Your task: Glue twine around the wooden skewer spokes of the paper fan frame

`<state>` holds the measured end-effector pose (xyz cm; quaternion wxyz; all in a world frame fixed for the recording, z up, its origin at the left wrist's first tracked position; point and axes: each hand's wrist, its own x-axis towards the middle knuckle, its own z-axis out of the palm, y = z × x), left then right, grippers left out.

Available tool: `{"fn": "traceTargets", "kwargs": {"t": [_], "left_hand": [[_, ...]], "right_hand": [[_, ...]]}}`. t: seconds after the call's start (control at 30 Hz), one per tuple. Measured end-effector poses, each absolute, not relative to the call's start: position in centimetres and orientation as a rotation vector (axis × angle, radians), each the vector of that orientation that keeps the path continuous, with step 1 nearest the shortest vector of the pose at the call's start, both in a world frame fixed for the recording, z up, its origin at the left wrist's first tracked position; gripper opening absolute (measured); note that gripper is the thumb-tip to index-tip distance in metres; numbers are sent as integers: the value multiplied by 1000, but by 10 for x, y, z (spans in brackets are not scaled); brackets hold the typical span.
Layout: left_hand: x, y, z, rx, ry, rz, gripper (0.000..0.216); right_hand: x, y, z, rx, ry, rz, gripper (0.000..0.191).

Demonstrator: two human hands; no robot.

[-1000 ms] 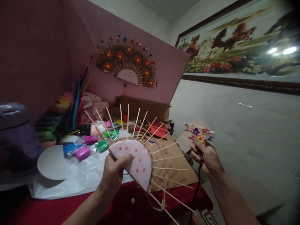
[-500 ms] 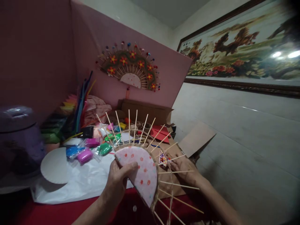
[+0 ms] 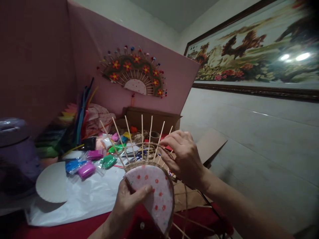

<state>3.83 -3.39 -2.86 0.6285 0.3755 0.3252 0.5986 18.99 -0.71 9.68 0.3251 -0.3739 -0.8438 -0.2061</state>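
My left hand (image 3: 132, 202) grips a half-round fan base (image 3: 154, 192) covered in white cloth with red flowers, thumb on the front. Thin wooden sticks (image 3: 142, 136) fan out from its rim, which is wrapped in brown twine. A strand of twine (image 3: 139, 143) runs in an arc across the sticks, away from the rim. At the upper right of that arc, my right hand (image 3: 183, 156) pinches the twine beside a stick, thumb and forefinger close together. This hand hides some of the right-hand sticks.
Bagged coloured clay (image 3: 87, 169) and a white half disc (image 3: 51, 182) lie at the left on white plastic sheeting (image 3: 82, 205). A finished flowered fan (image 3: 134, 69) hangs on the pink board behind. Cardboard (image 3: 211, 146) leans against the right wall. A lidded container (image 3: 17, 149) stands far left.
My right hand has risen from the table at the right to the twine arc among the sticks. The fan base in my left hand has shifted slightly down and right.
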Motion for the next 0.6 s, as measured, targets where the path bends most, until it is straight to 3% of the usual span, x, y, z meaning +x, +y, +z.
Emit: {"fn": "traceTargets", "kwargs": {"t": [0.6], "left_hand": [[41, -36, -31, 859, 676, 1374, 34]], "right_hand": [[178, 12, 89, -1026, -2195, -719, 12]]}}
